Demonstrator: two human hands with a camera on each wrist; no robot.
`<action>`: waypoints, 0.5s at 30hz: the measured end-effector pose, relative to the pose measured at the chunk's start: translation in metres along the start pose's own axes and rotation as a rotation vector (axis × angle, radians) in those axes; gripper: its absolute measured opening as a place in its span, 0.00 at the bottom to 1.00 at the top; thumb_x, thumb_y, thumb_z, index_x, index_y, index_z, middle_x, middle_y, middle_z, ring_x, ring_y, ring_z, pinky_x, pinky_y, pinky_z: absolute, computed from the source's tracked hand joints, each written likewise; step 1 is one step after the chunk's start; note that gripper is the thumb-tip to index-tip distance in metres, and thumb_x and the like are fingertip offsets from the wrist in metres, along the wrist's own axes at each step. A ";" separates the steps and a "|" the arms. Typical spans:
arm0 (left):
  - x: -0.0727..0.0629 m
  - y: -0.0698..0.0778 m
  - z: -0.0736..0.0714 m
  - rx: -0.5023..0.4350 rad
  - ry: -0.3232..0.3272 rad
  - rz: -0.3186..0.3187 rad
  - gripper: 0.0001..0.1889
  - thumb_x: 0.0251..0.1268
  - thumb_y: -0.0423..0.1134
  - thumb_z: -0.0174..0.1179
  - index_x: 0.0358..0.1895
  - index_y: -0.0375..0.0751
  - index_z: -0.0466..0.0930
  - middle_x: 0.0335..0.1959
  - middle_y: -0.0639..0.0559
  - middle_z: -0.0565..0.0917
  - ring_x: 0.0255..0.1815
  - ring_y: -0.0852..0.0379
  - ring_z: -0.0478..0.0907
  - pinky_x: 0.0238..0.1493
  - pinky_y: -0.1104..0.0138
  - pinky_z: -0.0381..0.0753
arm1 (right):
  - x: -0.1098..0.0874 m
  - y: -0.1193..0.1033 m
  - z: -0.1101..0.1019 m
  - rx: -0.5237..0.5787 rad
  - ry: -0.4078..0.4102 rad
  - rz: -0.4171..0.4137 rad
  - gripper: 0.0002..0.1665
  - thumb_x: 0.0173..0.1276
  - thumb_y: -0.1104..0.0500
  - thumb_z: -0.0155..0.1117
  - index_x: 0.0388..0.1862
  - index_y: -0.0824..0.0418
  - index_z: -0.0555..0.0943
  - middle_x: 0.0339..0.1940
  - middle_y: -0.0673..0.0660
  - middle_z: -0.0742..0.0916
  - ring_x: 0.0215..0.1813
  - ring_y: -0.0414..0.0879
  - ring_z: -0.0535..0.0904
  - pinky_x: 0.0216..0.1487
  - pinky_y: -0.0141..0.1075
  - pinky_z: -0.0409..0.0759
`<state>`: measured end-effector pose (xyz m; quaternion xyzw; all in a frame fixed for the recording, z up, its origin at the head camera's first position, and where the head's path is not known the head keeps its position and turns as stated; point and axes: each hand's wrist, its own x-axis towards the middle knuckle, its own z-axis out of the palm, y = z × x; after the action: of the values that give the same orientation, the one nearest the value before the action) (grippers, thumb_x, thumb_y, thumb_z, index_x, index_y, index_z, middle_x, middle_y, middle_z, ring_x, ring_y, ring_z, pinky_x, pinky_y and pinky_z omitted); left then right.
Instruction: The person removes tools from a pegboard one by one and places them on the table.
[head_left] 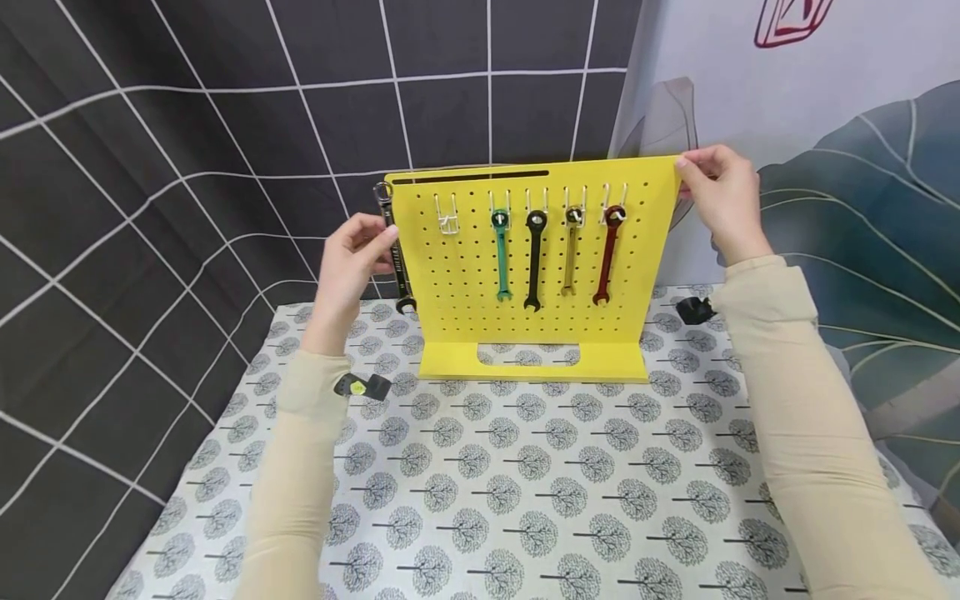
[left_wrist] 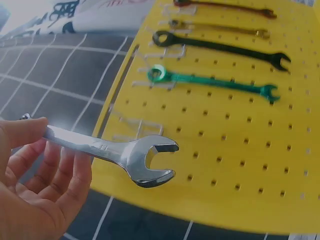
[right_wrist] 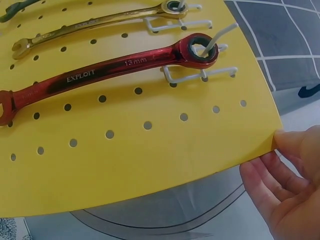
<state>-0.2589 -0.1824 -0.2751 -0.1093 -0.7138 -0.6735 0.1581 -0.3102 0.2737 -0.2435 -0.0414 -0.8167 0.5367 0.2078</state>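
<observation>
My left hand [head_left: 351, 265] grips a silver combination wrench [left_wrist: 142, 157] by its shank, ring end up and open jaw down, at the left edge of a yellow pegboard [head_left: 450, 308]. At the board's upper right corner my right hand [head_left: 720, 196] pinches the edge between thumb and fingers. On white hooks hang a green wrench [head_left: 502, 258], a black wrench [head_left: 534, 262], a gold wrench [head_left: 570, 254] and a red wrench [right_wrist: 115, 70], marked 13mm. Left of the green one, a white hook [head_left: 448, 222] carries nothing.
The pegboard's base stands on a table with a tree-print cloth [head_left: 487, 483]. Behind it hangs a dark grid-patterned curtain [head_left: 337, 125], and to the right a pale cloth with large leaf shapes [head_left: 862, 217]. A slot runs along the board's top.
</observation>
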 end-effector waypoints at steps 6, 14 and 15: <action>-0.005 -0.003 -0.021 0.023 0.042 -0.005 0.04 0.69 0.37 0.65 0.38 0.44 0.79 0.34 0.53 0.81 0.29 0.59 0.77 0.29 0.72 0.85 | 0.001 0.001 0.001 0.009 0.004 -0.003 0.22 0.74 0.47 0.62 0.61 0.56 0.79 0.44 0.43 0.81 0.44 0.37 0.79 0.58 0.28 0.80; -0.015 -0.028 -0.035 0.154 -0.025 -0.142 0.07 0.71 0.38 0.63 0.44 0.41 0.77 0.35 0.56 0.79 0.32 0.61 0.76 0.32 0.71 0.86 | 0.001 0.001 0.000 0.013 -0.008 0.005 0.22 0.74 0.48 0.61 0.62 0.56 0.79 0.44 0.42 0.81 0.44 0.36 0.79 0.62 0.33 0.80; -0.017 -0.033 -0.036 0.168 -0.034 -0.164 0.07 0.71 0.38 0.63 0.44 0.40 0.76 0.35 0.56 0.79 0.32 0.61 0.76 0.32 0.71 0.86 | 0.001 0.001 0.001 0.015 -0.009 0.007 0.22 0.75 0.48 0.61 0.62 0.56 0.79 0.43 0.42 0.80 0.43 0.35 0.79 0.62 0.33 0.80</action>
<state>-0.2530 -0.2194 -0.3107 -0.0483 -0.7768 -0.6201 0.0989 -0.3114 0.2735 -0.2440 -0.0402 -0.8135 0.5436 0.2027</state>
